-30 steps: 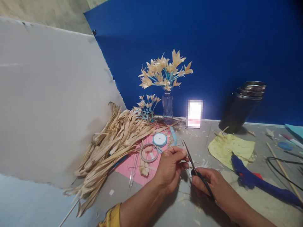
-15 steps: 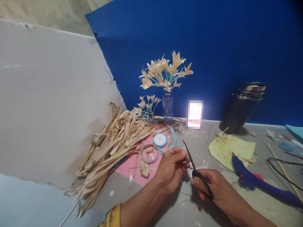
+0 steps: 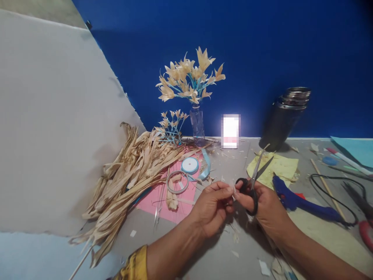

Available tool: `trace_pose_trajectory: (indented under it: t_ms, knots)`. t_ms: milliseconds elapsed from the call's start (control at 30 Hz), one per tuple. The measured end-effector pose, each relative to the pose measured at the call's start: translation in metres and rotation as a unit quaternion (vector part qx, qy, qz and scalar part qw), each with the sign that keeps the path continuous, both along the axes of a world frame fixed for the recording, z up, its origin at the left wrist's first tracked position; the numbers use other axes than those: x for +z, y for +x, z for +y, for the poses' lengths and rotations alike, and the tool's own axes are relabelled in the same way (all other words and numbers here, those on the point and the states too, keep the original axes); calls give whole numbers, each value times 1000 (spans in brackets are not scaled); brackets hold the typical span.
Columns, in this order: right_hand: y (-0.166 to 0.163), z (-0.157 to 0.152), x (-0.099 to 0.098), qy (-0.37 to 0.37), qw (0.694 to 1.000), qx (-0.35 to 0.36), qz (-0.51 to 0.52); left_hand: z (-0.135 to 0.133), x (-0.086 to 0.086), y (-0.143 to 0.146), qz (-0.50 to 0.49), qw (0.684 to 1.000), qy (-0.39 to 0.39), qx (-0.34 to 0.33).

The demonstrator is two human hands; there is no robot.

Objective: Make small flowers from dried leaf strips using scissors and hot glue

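Note:
My left hand (image 3: 210,208) is closed, thumb and forefinger pinching a small pale, translucent piece (image 3: 233,189) whose kind is too small to tell. My right hand (image 3: 269,206) has black-handled scissors (image 3: 256,173) hooked over its fingers, the blades parted and pointing up and away. Its thumb and fingertip meet the same pale piece, close against the left fingertips. Left of the hands, a white-and-blue ribbon spool (image 3: 190,165) and a grey ring-shaped roll (image 3: 178,182) lie on pink paper (image 3: 186,212).
Dried corn husks (image 3: 128,175) are heaped at left. Behind stand a clear bottle (image 3: 197,124) of husk flowers (image 3: 186,77) and smaller flowers (image 3: 171,126). At right are a dark flask (image 3: 284,120), yellow paper (image 3: 287,165), a blue glue gun (image 3: 303,206), a wooden stick (image 3: 328,188) and red-handled scissors (image 3: 357,202).
The scissors have turned in my right hand, from a closed-looking side view to parted blades. My right fingertips have come to the left ones at the pale piece. The view has shifted right.

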State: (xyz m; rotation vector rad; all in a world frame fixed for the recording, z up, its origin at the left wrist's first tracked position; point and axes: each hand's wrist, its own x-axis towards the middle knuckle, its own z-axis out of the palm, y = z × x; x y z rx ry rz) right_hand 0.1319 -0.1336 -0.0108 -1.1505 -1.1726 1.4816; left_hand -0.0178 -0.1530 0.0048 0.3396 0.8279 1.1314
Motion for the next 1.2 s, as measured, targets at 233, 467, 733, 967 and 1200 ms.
trace_pose_trajectory:
  t_ms: [233,467,733,967,1200]
  knots:
    - [2,-1,-1,-7,999,27,14,-2,4,-4,77,995,59,-30]
    - [4,-1,12,0,999,28,-44,0,7,-11,247,960,126,-35]
    - [3,-1,8,5,1000,15,-27,3,4,-9,165,984,72,4]
    - [3,-3,7,3,999,18,-35,2,-1,-9,145,987,61,-25]
    - [7,-2,18,1,995,87,-52,5,7,-21,248,954,139,-99]
